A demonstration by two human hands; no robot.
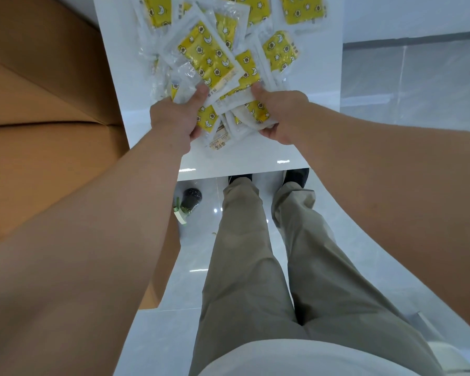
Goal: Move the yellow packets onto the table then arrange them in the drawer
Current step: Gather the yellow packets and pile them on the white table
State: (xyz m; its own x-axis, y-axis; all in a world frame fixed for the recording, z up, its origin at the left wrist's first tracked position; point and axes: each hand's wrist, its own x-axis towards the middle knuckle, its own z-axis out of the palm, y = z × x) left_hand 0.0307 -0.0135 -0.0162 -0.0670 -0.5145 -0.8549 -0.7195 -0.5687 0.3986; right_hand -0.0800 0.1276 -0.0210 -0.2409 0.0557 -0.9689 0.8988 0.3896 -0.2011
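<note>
Several yellow packets point(209, 58) in clear wrappers, printed with stars and moons, lie heaped on a small white table point(255, 158). My left hand point(177, 118) grips the left side of a bunch of these packets, thumb on top. My right hand point(280, 115) grips the same bunch from the right, fingers curled under it. The bunch sits low over the table's near half, touching the heap behind it. More packets point(301, 9) lie spread toward the table's far edge. No drawer is in view.
A large brown cardboard box point(46, 104) stands against the table's left side. On the glossy white floor by the table's near left corner lies a dark bottle with a green label point(189, 203). My legs and shoes stand at the table's front edge.
</note>
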